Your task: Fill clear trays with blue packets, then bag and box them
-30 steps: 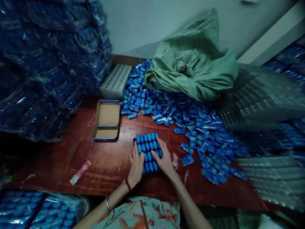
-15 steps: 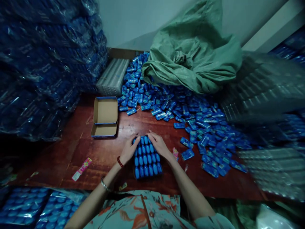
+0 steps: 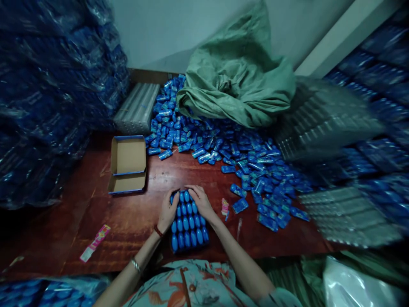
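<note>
A tray of blue oval containers, set in several neat rows, lies on the red-brown wooden table close to my body. Around its far left corner curls my left hand, thumb on top and fingers over the far side. My right hand grips the far right corner in the same way. The undersides of my fingers are hidden. Beyond the hands spreads a large heap of small blue packets. To the left stands an open cardboard box, brown inside with blue edges.
A green sack slumps over the heap. Clear plastic trays are stacked at the back left, with more plastic trays at right. Wrapped blue packs tower on the left. Pink strips lie on the table.
The view has swung a little to the right, so everything appears shifted left and slightly lower. Both hands stay on the same corners of the tray.
</note>
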Motion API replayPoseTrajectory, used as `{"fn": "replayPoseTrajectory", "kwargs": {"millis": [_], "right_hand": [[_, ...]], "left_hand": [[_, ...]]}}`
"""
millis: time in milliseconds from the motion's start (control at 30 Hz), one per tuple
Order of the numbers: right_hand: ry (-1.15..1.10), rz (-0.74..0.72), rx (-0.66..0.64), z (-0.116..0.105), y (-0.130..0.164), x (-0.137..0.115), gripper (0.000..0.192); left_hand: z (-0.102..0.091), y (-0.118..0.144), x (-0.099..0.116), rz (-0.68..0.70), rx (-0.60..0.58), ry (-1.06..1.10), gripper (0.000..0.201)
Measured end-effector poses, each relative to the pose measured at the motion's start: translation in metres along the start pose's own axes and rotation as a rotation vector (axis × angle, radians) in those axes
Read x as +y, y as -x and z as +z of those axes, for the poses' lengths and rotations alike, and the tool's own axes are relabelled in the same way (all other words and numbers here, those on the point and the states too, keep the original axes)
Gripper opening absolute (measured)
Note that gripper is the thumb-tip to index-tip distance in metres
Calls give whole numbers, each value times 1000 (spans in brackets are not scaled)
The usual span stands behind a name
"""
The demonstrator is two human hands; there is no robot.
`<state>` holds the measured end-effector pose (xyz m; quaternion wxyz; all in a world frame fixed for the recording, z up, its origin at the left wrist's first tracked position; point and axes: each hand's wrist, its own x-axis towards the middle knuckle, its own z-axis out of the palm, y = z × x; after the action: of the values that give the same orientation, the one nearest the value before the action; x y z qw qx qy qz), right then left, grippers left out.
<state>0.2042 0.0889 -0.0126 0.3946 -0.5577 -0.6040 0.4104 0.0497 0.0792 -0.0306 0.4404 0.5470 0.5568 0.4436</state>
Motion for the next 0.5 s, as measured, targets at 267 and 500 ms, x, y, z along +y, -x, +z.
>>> {"fn": "replayPoseTrajectory", "kwargs": {"millis": [267, 500], "right_hand": [[-68, 45, 439, -36, -10, 9, 48], [416, 339, 1297, -198, 136, 32, 51]], "left_hand": [[24, -82, 30, 134, -314, -20, 40], [-7, -23, 32, 382, -369, -387, 57]]}}
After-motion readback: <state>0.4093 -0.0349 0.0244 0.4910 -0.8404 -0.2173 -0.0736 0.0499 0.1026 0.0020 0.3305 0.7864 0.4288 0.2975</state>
